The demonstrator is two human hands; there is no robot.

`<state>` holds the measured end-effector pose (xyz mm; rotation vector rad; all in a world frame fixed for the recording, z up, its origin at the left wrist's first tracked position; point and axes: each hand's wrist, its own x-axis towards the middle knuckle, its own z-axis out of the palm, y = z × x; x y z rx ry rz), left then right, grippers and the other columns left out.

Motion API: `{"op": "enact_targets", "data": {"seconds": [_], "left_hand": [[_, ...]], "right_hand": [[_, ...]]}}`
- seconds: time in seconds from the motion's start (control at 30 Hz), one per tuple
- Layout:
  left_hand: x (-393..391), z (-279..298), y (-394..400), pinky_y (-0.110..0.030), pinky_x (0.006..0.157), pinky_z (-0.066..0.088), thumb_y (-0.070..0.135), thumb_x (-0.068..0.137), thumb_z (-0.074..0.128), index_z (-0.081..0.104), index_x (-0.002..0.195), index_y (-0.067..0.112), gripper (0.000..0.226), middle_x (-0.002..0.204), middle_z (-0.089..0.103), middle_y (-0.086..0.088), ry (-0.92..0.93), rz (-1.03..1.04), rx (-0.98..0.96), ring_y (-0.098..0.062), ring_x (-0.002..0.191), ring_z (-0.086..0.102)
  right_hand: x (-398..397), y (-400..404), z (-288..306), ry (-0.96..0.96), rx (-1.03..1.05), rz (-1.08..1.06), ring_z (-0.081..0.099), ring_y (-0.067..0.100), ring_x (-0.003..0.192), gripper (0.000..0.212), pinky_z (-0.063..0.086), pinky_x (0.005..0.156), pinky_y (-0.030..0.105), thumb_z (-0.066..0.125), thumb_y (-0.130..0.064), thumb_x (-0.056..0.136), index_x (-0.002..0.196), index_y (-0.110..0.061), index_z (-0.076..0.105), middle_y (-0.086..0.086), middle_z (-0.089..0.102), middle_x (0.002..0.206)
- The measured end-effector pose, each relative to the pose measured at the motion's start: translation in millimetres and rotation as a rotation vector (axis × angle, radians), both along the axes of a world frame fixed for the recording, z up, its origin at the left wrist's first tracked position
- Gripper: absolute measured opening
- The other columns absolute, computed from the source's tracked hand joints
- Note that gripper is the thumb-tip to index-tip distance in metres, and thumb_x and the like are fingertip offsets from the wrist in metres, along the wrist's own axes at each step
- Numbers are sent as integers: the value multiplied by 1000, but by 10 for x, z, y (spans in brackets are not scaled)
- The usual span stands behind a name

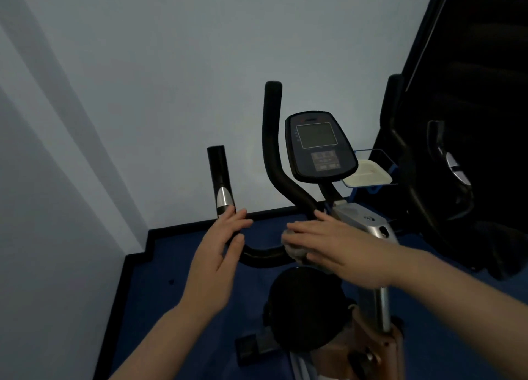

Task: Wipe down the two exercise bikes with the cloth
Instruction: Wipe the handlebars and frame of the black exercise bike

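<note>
A: Item one, exercise bike (360,225), centre of the scene. Condition?

B: Black handlebar (265,258) curving near and low, with one grip (220,177) rising at the left and a taller one at centre. Console (320,147) with a grey screen stands behind them, at the far end of the bike. Dark seat (305,308) nearest the viewer.

A: Item two, cloth (295,249)?

B: Pale, bunched on the handlebar, just right of its low bend, mostly covered by the right hand (337,248).

A: Hands, state of each?

B: Right hand lies flat over the cloth, fingers straight and pressing it to the bar. Left hand (220,254) has its fingers extended and spread a little at the base of the left grip, thumb over the bar; holding nothing that shows.

A: Second bike?

B: Dark handles (400,139) at the far right, dim.

A: Other stock?

B: A pale tray (368,174) on a blue shelf behind the console; blue floor (177,265); pale wall (171,65).
</note>
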<state>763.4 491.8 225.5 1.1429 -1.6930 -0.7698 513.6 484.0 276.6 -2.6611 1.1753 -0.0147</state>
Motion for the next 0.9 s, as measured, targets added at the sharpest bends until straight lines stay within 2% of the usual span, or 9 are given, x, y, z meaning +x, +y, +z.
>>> {"op": "enact_targets", "data": {"seconds": [0.1,0.17,0.23,0.33,0.43,0.53,0.67,0.77,0.9], "left_hand": [[-12,-30,10,-11,112,25,19,99,46,63,123,25,30,140,53,18,59,13,-3,4,140,31],[43,-24,-19,-19,114,28,20,99,45,64,122,23,31,139,54,17,97,-6,0,2,139,35],[115,-31,-53,-30,115,30,19,101,45,65,122,22,29,138,56,17,111,-45,1,0,138,37],[195,-52,-104,-35,114,33,27,101,45,65,122,24,29,138,55,19,86,-83,-36,-3,138,39],[252,-36,-211,-35,118,27,32,100,38,62,126,27,35,142,51,18,-78,-105,-161,-5,139,39],[299,-45,-314,-36,122,13,27,102,34,53,133,28,36,147,46,12,-271,-116,-278,-5,141,35],[373,-124,-392,-38,123,7,26,103,34,52,137,23,38,150,42,9,-336,-140,-320,-7,145,29],[384,-181,-414,-44,122,11,26,103,34,52,139,20,40,153,39,7,-345,-146,-344,-10,147,25],[384,-180,-466,-51,119,18,29,103,34,50,140,20,41,156,35,5,-315,-141,-334,-16,150,16]], "right_hand": [[360,-36,-40,-122,57,-142,35,3,137,43,21,116,20,40,-27,104,147,-34,39,-12,42,150],[459,-68,-2,-281,177,-272,43,2,131,43,35,110,26,42,-33,103,147,-34,40,-13,49,144],[389,-59,47,-318,365,-314,32,0,139,52,26,115,22,39,-45,101,151,-33,30,-13,37,152],[185,3,77,-119,508,-248,0,-6,144,60,2,116,18,32,-51,101,155,-36,10,-19,2,161],[286,-24,106,-50,425,-217,4,0,146,58,5,117,20,43,-34,103,155,-36,16,-14,5,162],[675,-56,53,-204,342,-200,27,6,142,55,22,115,20,56,-22,98,148,-29,37,-9,28,158],[589,-8,-27,-249,276,-313,45,-2,124,64,33,98,6,63,-37,93,149,-35,33,-12,48,143],[540,93,-58,-287,152,-429,51,-2,120,60,40,100,16,66,-45,88,143,-41,42,-14,57,136],[956,90,-111,-371,-17,-475,62,7,106,50,48,89,24,70,-43,85,133,-37,57,-8,69,117]]}}
